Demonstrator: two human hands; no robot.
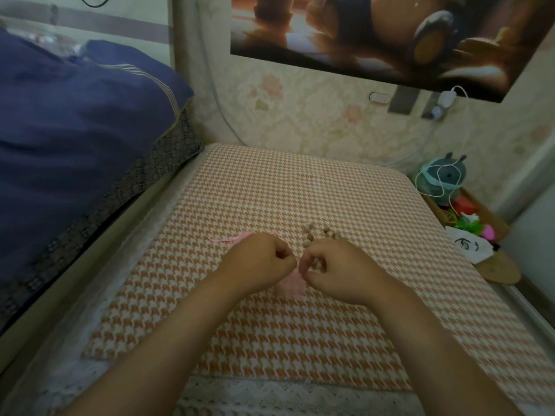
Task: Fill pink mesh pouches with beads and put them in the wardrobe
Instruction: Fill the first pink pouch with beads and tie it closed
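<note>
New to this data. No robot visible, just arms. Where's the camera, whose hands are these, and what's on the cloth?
There is no machine here: a person does the task with bare hands. The single picture comes from a wide-angle camera worn on the person's head, looking forward and down, so the arms enter from the bottom edge. The left hand and right hand both have curled fingers and pinch the top of a pink mesh pouch between them. It lies on a houndstooth cloth. Just beyond the right hand sits a small pile of beads. More pink fabric shows behind the left hand, partly hidden. A blue quilt lies to the left.
</note>
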